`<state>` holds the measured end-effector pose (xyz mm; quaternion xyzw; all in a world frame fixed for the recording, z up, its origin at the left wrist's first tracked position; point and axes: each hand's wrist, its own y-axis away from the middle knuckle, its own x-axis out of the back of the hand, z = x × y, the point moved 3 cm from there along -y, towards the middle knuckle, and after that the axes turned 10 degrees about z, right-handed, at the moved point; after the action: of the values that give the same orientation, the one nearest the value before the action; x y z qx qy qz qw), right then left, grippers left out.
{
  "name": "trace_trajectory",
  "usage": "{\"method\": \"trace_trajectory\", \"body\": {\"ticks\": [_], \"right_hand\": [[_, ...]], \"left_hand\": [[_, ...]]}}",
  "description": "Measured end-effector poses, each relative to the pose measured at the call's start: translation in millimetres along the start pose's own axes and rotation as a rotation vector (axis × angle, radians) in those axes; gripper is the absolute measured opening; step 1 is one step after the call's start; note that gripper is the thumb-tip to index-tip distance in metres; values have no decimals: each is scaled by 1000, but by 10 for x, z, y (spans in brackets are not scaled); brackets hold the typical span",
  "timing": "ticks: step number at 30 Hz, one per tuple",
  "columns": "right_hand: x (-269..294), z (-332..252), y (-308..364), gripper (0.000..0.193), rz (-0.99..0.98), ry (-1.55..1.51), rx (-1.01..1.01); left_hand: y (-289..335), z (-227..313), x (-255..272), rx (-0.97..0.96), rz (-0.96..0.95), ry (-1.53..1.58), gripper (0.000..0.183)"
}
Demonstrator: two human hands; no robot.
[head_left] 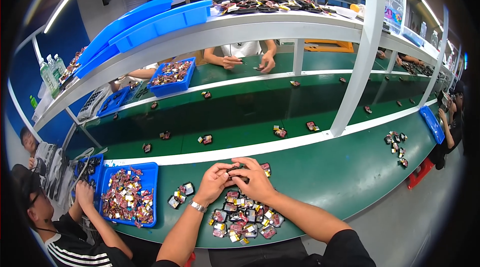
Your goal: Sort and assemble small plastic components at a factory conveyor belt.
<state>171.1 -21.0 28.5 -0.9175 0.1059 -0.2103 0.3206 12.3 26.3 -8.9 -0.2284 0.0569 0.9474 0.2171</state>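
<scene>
Above the green bench (310,167), my left hand (214,183) and my right hand (256,182) meet around a small black-cased electronic unit (233,170). Fingers of both hands close on it and hide most of its surface. Right below them lies a heap of similar black units (243,217) with red boards, silver cells and yellow tape. One more unit (266,168) sits just beyond my right hand. To the left of my left forearm is a small cluster of units (180,195).
A blue tray (155,192) full of small red-and-white parts stands at left, beside a seated co-worker (75,227). Beyond a white rail (200,157), scattered units ride on a green conveyor belt (240,112). A white post (355,67) holds the overhead shelf (280,26). Another person's hands (267,61) work opposite.
</scene>
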Motion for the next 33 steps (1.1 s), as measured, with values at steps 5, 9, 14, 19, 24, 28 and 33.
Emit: {"method": "trace_trajectory", "body": {"ticks": [5,9,14,19,24,28,33], "right_hand": [[14,18,8,20,17,0,-1],[24,-56,0,20,43,1,53],[54,-43,7,20,43,44,46],[24,4,20,20,39,23,7],[0,4,0,21,19,-1,-3],[5,13,-32,22,8,48,48],[48,-53,-47,17,70,109,117]], "left_hand": [[-7,-34,-28,-5,-20,19,22],[-7,-23,-34,-39,-3,11,22],[1,-13,-24,-26,-40,2,22],[-9,-14,-33,-28,-33,10,22],[10,-21,-91,-49,36,-55,22],[-14,5,-98,-92,56,-76,25],[11,17,-138,-35,44,-40,28]]}}
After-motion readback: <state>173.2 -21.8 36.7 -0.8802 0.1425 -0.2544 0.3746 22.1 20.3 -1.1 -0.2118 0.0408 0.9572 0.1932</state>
